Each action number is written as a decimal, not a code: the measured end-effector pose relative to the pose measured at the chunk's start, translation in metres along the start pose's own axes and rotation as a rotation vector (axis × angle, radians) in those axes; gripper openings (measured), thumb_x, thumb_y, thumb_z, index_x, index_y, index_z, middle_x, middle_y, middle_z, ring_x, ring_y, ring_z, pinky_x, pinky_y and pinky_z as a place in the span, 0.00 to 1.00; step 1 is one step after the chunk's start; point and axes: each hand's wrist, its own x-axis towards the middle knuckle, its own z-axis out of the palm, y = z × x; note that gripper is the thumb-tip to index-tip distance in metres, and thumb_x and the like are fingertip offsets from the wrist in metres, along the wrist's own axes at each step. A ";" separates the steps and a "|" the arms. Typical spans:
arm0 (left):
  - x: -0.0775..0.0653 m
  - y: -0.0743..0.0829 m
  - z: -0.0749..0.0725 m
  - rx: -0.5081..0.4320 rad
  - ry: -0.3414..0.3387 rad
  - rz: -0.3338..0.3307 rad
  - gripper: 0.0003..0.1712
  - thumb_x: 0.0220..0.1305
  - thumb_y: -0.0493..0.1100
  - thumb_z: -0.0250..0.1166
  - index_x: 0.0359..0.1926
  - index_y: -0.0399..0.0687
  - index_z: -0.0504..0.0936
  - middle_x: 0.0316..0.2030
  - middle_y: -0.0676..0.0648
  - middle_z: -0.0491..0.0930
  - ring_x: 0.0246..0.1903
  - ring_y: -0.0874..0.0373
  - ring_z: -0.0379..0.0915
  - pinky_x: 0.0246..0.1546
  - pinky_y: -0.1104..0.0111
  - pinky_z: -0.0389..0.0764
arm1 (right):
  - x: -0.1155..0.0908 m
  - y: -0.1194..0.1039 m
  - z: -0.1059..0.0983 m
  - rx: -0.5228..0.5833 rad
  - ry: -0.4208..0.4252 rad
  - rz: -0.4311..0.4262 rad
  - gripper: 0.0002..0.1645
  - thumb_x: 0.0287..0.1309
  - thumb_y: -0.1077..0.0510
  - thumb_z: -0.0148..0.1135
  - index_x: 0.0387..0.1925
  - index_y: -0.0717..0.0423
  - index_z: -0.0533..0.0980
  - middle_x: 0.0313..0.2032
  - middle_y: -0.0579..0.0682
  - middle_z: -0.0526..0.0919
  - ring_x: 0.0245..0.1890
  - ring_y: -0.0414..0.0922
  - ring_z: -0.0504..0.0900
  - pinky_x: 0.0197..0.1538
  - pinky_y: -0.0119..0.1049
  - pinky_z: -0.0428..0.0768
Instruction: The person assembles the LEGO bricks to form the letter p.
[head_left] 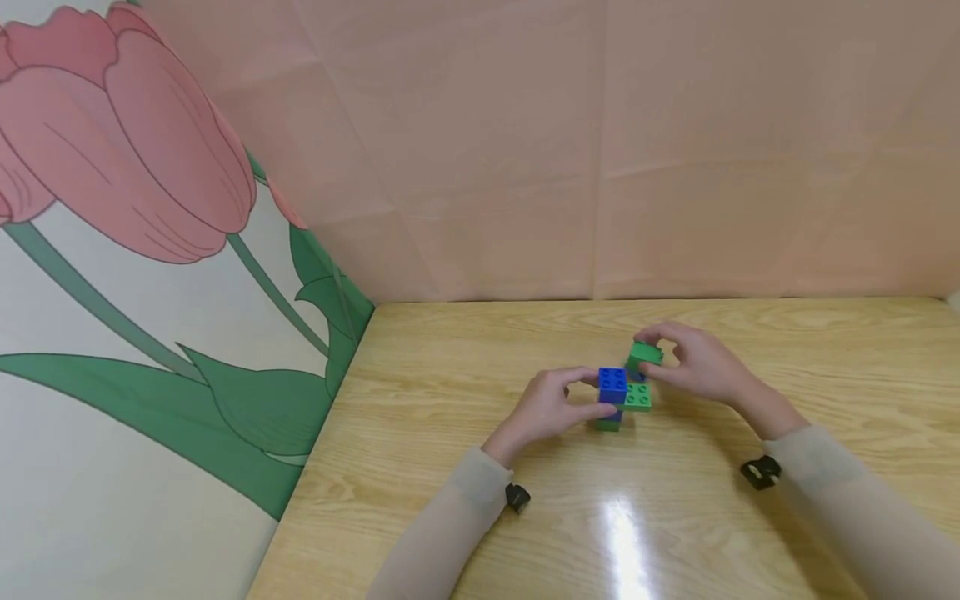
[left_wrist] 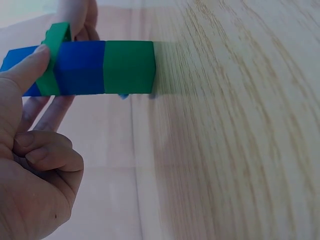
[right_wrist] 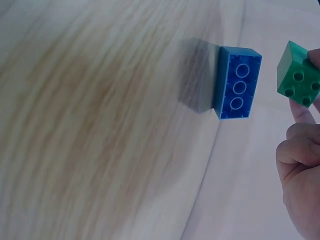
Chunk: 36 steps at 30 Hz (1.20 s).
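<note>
My left hand (head_left: 551, 404) holds a small upright tower of toy building bricks between thumb and fingers. On top is a blue brick (head_left: 612, 392). Beneath it a thin green plate (head_left: 637, 397) juts out to the right, studs up. Lower down come a second blue brick (left_wrist: 80, 70) and a green bottom brick (left_wrist: 130, 67). My right hand (head_left: 701, 362) pinches a separate green brick (head_left: 647, 354) just behind and above the jutting plate. In the right wrist view, that green brick's studs show. A loose blue brick (right_wrist: 235, 85) stands on its side, its hollow underside showing.
The bricks are over a wood-grain table (head_left: 420, 433). A plain pinkish cloth (head_left: 487, 167) hangs behind its far edge, and a tulip-printed cloth (head_left: 150, 292) lines the left side. Glare from a light lies on the tabletop in front of the tower.
</note>
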 end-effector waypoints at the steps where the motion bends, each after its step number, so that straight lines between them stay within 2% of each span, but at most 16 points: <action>1: 0.000 0.000 0.000 0.001 0.001 -0.001 0.25 0.66 0.59 0.72 0.60 0.58 0.84 0.50 0.64 0.83 0.52 0.52 0.81 0.41 0.72 0.77 | -0.001 0.000 0.000 -0.011 0.009 -0.014 0.25 0.62 0.53 0.76 0.57 0.56 0.80 0.48 0.51 0.84 0.51 0.56 0.82 0.47 0.63 0.82; 4: 0.001 -0.001 0.001 0.008 0.004 -0.003 0.25 0.66 0.60 0.73 0.60 0.59 0.85 0.50 0.65 0.83 0.51 0.52 0.81 0.39 0.72 0.77 | -0.004 0.001 0.000 -0.055 0.030 -0.047 0.25 0.59 0.54 0.78 0.56 0.56 0.82 0.47 0.48 0.84 0.47 0.50 0.82 0.43 0.53 0.83; 7: 0.001 -0.001 0.001 0.008 0.005 -0.007 0.25 0.65 0.60 0.73 0.60 0.59 0.85 0.50 0.65 0.83 0.51 0.52 0.81 0.39 0.72 0.77 | -0.007 0.002 -0.002 -0.090 0.036 -0.070 0.25 0.57 0.54 0.79 0.55 0.55 0.83 0.45 0.46 0.84 0.41 0.45 0.80 0.37 0.41 0.80; 10: 0.002 0.000 0.001 0.004 0.004 -0.012 0.26 0.65 0.61 0.73 0.60 0.59 0.84 0.50 0.65 0.83 0.53 0.55 0.80 0.42 0.69 0.79 | -0.012 0.005 -0.003 -0.100 0.023 -0.064 0.25 0.57 0.53 0.79 0.55 0.54 0.83 0.45 0.45 0.83 0.37 0.44 0.78 0.34 0.37 0.76; 13: 0.003 -0.001 0.001 0.008 0.002 -0.015 0.26 0.65 0.61 0.72 0.61 0.59 0.84 0.50 0.65 0.83 0.54 0.57 0.80 0.44 0.68 0.79 | -0.019 0.009 -0.003 -0.103 -0.002 -0.042 0.25 0.57 0.52 0.79 0.54 0.54 0.83 0.45 0.45 0.84 0.40 0.46 0.80 0.37 0.40 0.79; 16: 0.003 -0.001 0.001 0.010 0.000 -0.020 0.27 0.65 0.61 0.72 0.61 0.60 0.84 0.50 0.66 0.83 0.54 0.58 0.80 0.43 0.71 0.78 | -0.026 0.015 -0.002 -0.115 -0.035 -0.019 0.24 0.57 0.51 0.79 0.54 0.52 0.83 0.47 0.46 0.85 0.46 0.48 0.82 0.42 0.47 0.81; 23: 0.003 -0.001 0.001 0.011 0.004 -0.023 0.27 0.65 0.61 0.73 0.61 0.60 0.84 0.50 0.66 0.83 0.53 0.57 0.80 0.42 0.72 0.77 | -0.039 0.028 -0.004 -0.093 -0.082 0.026 0.27 0.61 0.49 0.77 0.57 0.55 0.82 0.54 0.53 0.85 0.55 0.59 0.82 0.49 0.62 0.81; 33: 0.004 -0.003 0.002 0.021 0.007 -0.017 0.26 0.65 0.61 0.73 0.61 0.60 0.84 0.50 0.66 0.83 0.54 0.57 0.79 0.44 0.70 0.78 | -0.043 0.033 -0.008 -0.086 -0.124 0.054 0.26 0.58 0.55 0.78 0.56 0.58 0.82 0.54 0.55 0.85 0.58 0.62 0.80 0.58 0.64 0.76; 36: 0.004 -0.004 0.003 0.024 0.006 -0.020 0.27 0.65 0.61 0.73 0.61 0.60 0.84 0.51 0.66 0.83 0.55 0.58 0.79 0.45 0.69 0.79 | -0.043 0.034 -0.009 -0.073 -0.147 0.081 0.30 0.58 0.52 0.79 0.58 0.60 0.81 0.55 0.57 0.84 0.59 0.63 0.79 0.59 0.65 0.74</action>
